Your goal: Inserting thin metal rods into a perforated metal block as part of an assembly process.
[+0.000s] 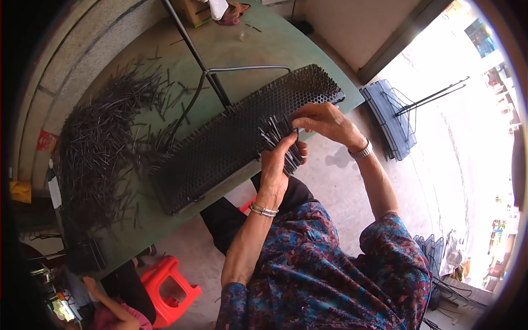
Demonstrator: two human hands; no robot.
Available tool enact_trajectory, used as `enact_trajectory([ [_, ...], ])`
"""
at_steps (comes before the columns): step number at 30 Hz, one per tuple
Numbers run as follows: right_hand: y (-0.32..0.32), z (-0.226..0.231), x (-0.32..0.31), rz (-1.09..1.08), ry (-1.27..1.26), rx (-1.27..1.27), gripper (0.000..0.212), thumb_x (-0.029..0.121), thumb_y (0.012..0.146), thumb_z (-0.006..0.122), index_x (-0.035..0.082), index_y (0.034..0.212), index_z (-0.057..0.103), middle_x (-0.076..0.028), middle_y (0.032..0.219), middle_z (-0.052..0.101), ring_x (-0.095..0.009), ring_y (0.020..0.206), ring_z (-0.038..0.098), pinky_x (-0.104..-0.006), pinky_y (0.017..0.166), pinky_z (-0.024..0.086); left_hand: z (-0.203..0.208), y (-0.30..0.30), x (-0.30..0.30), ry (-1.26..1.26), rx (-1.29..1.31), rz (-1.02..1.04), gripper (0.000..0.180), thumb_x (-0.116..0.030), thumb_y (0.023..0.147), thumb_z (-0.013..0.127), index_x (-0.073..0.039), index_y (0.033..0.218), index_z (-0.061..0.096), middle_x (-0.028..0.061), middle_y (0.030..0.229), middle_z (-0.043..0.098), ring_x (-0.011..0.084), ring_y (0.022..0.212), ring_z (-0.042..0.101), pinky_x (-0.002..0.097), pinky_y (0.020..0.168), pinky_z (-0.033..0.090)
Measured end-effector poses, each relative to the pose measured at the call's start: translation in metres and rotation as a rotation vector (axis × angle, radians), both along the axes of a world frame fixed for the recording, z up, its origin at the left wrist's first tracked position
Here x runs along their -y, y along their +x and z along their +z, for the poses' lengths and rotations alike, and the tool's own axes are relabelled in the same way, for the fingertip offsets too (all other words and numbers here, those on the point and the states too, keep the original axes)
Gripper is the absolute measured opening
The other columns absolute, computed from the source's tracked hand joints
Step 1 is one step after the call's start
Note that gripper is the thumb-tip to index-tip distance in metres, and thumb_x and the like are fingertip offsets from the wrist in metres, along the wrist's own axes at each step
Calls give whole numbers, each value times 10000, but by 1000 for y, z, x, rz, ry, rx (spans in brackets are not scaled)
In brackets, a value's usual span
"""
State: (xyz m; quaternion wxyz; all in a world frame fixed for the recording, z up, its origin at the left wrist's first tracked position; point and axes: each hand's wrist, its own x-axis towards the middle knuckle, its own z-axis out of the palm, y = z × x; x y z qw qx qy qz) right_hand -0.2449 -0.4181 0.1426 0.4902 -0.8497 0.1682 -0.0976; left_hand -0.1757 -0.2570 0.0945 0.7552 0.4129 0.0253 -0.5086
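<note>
My left hand (278,157) is closed round a bundle of thin black strips (270,132), which fan out above and below the fist. Beside it, my right hand (327,124) pinches at the bundle's upper right, and a single dark strip seems to show at its fingertips. Behind both hands lies a long black perforated metal rack (220,146), set slantwise on the green table (214,33). Short strips stand up in rows along its far edge and right end. Black rods (192,49) rise from the rack's far side.
A large loose pile of black strips (99,143) covers the table's left part. Another rack (390,118) with rods stands on the floor at the right. A red plastic stool (165,289) and another person's arm (113,302) are at the lower left. A box (198,11) sits at the far edge.
</note>
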Motion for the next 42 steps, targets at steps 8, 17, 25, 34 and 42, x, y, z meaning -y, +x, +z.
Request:
enact_trajectory([
  [8, 2, 2, -14, -59, 185, -3, 156, 122, 888, 624, -30, 910, 652, -60, 726, 647, -99, 671, 622, -262, 598, 504, 6, 0, 4, 22, 69, -7, 239, -220, 842, 699, -39, 996, 669, 75, 807, 692, 159, 672, 678, 270, 543, 526],
  [17, 27, 9, 16, -480, -148, 323, 162, 114, 925, 591, -41, 954, 631, -76, 779, 682, -114, 724, 683, -237, 673, 532, -6, 7, 2, -78, -148, 50, 187, -196, 864, 679, -54, 971, 621, 124, 946, 687, 224, 815, 694, 365, 671, 569],
  [25, 64, -29, 40, -491, -199, 386, 148, 135, 901, 607, -1, 948, 644, -79, 782, 705, -130, 739, 701, -246, 657, 506, -7, 3, -2, -2, -91, 28, 198, -214, 867, 681, -68, 985, 619, 106, 866, 689, 194, 734, 668, 362, 641, 566],
  [34, 69, -40, 49, -363, -657, 364, 136, 176, 857, 619, 63, 900, 682, -91, 824, 665, -240, 766, 659, -348, 683, 502, -1, -1, -3, 28, -71, 26, 174, -219, 867, 683, -81, 959, 630, 91, 820, 690, 156, 659, 652, 318, 572, 546],
  [42, 78, -60, 48, -310, -840, 221, 168, 220, 836, 652, 87, 924, 705, -90, 915, 611, -266, 816, 612, -374, 706, 491, -3, 2, -4, -2, -54, 59, 165, -218, 857, 688, -87, 938, 628, 70, 770, 672, 164, 652, 653, 314, 567, 540],
])
